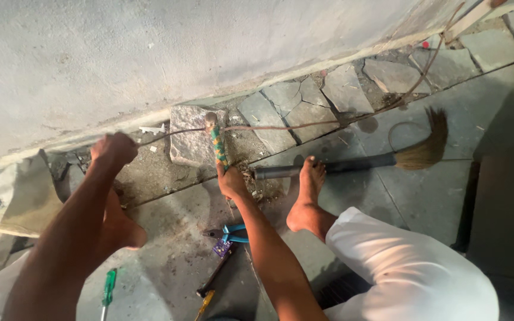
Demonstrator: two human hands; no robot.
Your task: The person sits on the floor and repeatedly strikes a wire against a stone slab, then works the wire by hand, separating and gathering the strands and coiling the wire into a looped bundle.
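the thin wire [281,126] runs taut along the base of the wall [150,53], over the broken stones [194,139]. the left hand [113,148] is fisted around its end; the right hand [231,181] is closed on a tool with a green patterned handle [218,142], its head touching the wire. a good pull probably needs steady tension and feet kept clear. blue pliers [233,233] and a broom [376,159] lie near.
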